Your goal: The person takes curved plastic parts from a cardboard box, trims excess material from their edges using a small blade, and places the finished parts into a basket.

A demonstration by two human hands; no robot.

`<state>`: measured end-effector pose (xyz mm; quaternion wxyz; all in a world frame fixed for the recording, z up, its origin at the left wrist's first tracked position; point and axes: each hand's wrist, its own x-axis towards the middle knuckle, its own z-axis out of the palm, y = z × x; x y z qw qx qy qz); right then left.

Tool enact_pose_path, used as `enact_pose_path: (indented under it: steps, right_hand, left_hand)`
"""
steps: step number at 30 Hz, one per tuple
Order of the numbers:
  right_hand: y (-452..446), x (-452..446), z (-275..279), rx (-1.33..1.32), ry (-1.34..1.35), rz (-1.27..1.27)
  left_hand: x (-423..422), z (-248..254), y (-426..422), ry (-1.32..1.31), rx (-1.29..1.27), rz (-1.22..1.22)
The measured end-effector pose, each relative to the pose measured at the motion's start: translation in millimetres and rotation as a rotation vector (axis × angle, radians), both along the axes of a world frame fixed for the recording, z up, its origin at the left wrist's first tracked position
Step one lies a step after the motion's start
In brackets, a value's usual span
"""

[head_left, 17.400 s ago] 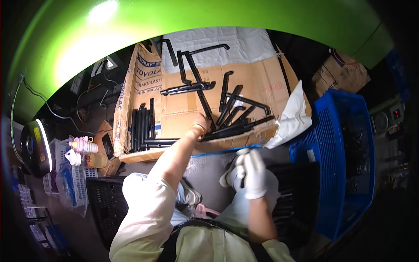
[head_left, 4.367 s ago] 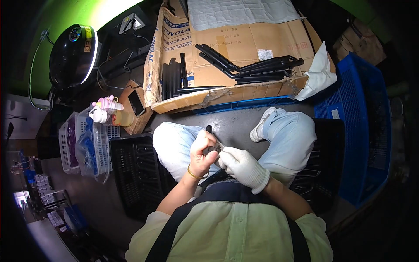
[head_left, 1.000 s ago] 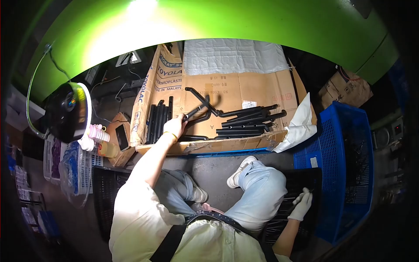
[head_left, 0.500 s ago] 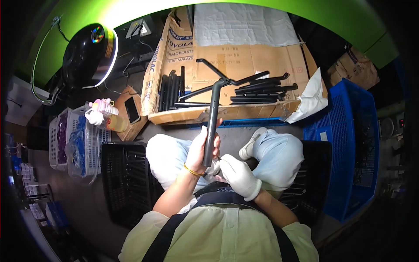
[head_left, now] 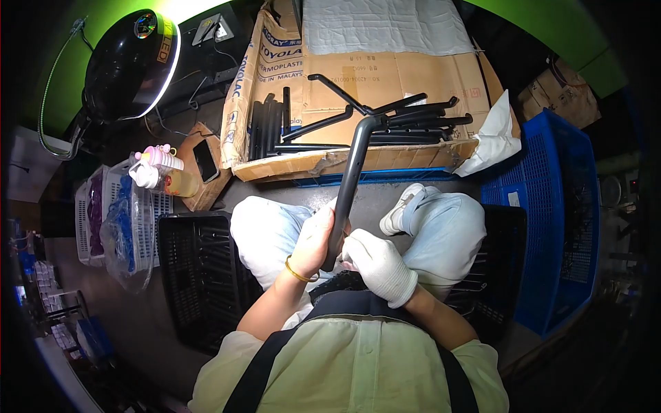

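Observation:
My left hand (head_left: 315,241), bare with a yellow band at the wrist, is wrapped round the lower part of a black bent tube (head_left: 355,165). The tube slants up and away from me, its bent end over the front edge of the carton. Close beside its lower end is my right hand (head_left: 382,268) in a white glove, thumb and fingers pinched together. What the pinch holds is too small and hidden to make out. More black bent tubes (head_left: 430,122) lie in the carton (head_left: 323,76), with others (head_left: 268,127) grouped at its left side.
A lit black lamp (head_left: 127,65) stands at the upper left. Below it, a phone (head_left: 205,162) and a pink-topped bottle (head_left: 162,157) are near a white basket (head_left: 164,241). Black crates (head_left: 180,275) flank my legs, and a blue crate (head_left: 506,206) stands on the right.
The view has shifted, so the carton and lamp appear higher. The tube in my left hand leans more to the right, and my right hand stays by its lower end.

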<state>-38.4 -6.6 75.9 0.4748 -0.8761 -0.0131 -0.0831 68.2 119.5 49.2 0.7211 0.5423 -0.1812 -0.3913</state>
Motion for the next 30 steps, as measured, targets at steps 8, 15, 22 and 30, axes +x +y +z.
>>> enact_pose_path:
  steps: [8,15,22,30]
  right_hand:
    - [-4,0,7,-0.034,0.018,0.041]
    - [-7,1,13,0.364,0.296,0.025]
    - [0,1,15,0.439,0.442,-0.055]
    - [20,-7,7,0.132,0.186,-0.357]
  left_hand:
    - [-2,-1,1,-0.058,0.016,0.022]
    - [-7,5,4,-0.085,0.077,0.01]
    - [-15,0,3,-0.055,0.059,0.099]
    - [-18,6,-13,0.214,-0.083,0.279]
